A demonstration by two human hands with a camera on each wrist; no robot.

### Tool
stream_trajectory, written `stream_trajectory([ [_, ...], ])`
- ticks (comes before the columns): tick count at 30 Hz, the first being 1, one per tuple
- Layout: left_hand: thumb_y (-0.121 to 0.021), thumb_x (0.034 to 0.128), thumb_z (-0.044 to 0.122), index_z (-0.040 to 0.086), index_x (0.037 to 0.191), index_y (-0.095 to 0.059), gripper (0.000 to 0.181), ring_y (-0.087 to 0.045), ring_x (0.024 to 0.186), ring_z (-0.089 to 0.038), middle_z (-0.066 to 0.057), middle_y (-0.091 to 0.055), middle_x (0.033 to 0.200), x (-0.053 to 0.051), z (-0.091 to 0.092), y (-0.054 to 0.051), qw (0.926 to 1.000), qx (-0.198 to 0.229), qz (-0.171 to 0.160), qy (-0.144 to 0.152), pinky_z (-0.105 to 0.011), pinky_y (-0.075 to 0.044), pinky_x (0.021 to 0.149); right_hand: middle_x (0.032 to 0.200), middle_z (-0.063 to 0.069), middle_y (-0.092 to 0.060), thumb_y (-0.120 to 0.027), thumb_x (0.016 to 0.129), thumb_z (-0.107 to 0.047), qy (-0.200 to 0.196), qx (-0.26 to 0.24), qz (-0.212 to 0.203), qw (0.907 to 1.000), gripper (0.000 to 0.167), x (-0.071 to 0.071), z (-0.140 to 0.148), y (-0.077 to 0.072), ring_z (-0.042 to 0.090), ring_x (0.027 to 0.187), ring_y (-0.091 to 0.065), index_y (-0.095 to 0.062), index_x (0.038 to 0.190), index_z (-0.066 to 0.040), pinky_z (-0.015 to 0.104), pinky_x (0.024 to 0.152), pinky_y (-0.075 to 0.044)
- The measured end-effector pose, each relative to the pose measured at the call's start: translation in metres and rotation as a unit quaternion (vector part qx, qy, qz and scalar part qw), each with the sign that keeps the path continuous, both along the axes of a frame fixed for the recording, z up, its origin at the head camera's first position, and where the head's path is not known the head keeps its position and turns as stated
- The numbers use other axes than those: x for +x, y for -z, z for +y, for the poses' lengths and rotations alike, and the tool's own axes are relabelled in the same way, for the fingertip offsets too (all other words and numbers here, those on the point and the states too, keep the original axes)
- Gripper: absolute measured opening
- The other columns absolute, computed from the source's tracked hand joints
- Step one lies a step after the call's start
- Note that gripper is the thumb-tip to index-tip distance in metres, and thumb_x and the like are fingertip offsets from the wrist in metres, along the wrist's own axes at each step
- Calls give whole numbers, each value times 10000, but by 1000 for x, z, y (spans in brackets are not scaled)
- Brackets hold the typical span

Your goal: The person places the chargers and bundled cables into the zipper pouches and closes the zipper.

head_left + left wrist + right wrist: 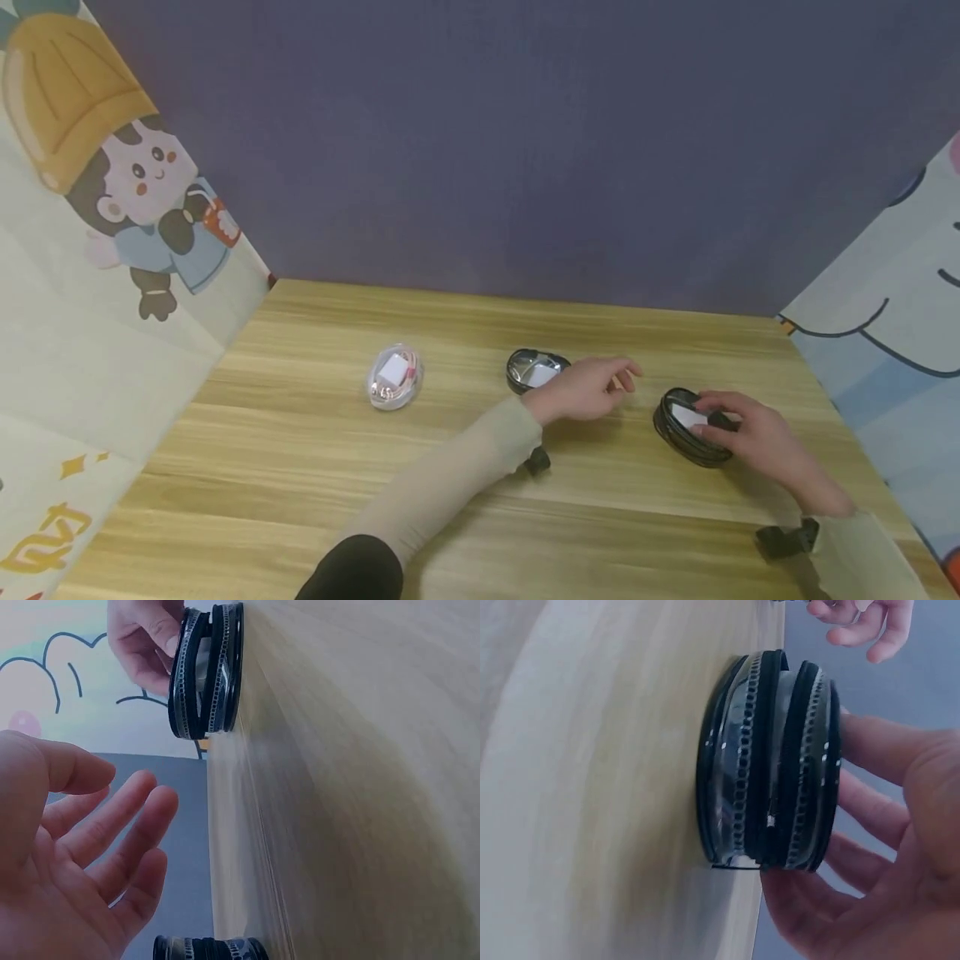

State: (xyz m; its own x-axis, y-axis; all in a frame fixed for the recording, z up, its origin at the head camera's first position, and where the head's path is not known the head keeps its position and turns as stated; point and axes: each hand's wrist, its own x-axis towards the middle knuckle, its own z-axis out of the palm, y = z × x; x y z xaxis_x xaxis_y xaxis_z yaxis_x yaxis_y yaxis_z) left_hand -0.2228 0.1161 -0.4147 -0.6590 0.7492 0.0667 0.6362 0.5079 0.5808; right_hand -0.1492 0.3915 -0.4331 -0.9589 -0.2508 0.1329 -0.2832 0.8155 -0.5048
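Note:
My right hand holds a round black-edged clear zip case at the table's right, thumb and fingers on its lid side. A white block shows through its top. In the right wrist view, the zip case has a gap between its two zipper bands. Whether it touches the table is unclear. My left hand hovers mid-table with relaxed fingers and nothing in them. Partly behind that hand lies a second black-edged zip case with a white block and a cable inside.
A clear case with pale edging, containing a white block and pink cable, lies on the left of the wooden table. A dark panel stands along the back. Cartoon-printed sheets flank both sides.

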Motion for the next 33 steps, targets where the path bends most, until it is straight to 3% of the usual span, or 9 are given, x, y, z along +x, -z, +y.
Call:
stream_trajectory([
  [4,-563,1005,139,166,1400,-508,399,-563,932,20,130,-631,1154,0,-1,0,9996,109,-216,-108,-105,-443,781,1237,352,-577,-806,837,-365,124,-12,-652,9978,704,-4,-1,-1,537,1085,-568,-516,1339,36,604,810,-504],
  [8,-563,1011,146,166,1400,-507,393,-567,926,15,112,-635,1170,0,-4,-1,9992,184,-336,-126,-116,-457,756,1176,348,-597,-817,824,-366,49,-101,-1082,9941,836,-9,-1,-2,432,1022,-607,-416,1395,94,458,756,-510],
  [15,-580,1000,139,163,1365,-540,368,-562,910,22,132,-636,1131,-1,-5,1,9998,117,-92,-93,-93,-437,770,1274,416,-499,-830,811,-321,-2,-262,-1770,9839,884,-18,-4,-3,532,1141,-514,-389,1340,233,555,871,-487],
  [23,-577,1003,154,177,1363,-552,362,-556,926,27,154,-627,1121,-2,-7,4,10000,-28,28,-37,-93,-424,797,1152,253,-568,-818,813,-133,-262,-1109,-2210,9686,787,-20,-4,-1,302,984,-567,-339,1361,166,353,748,-509],
  [26,-575,1006,156,172,1364,-552,359,-556,934,26,150,-626,1122,-2,-8,5,10000,-1,-10,-40,-93,-424,800,1186,289,-557,-807,820,-128,-318,-1146,-2345,9648,803,-20,-3,-2,329,1012,-574,-315,1374,180,383,786,-518],
  [30,-578,1006,158,175,1345,-562,340,-553,920,32,148,-624,1110,-3,-9,6,10000,55,-24,-21,-88,-427,787,1296,384,-482,-812,815,-209,-264,-780,-2400,9673,890,-18,-3,-4,465,1131,-524,-291,1395,219,546,907,-483],
  [33,-583,1004,159,167,1339,-569,336,-550,908,38,148,-622,1106,-3,-10,7,10000,91,-20,-3,-84,-432,774,1291,372,-498,-822,801,-218,-310,-744,-2276,9704,871,-17,-2,-6,478,1141,-523,-331,1391,192,580,921,-473],
])
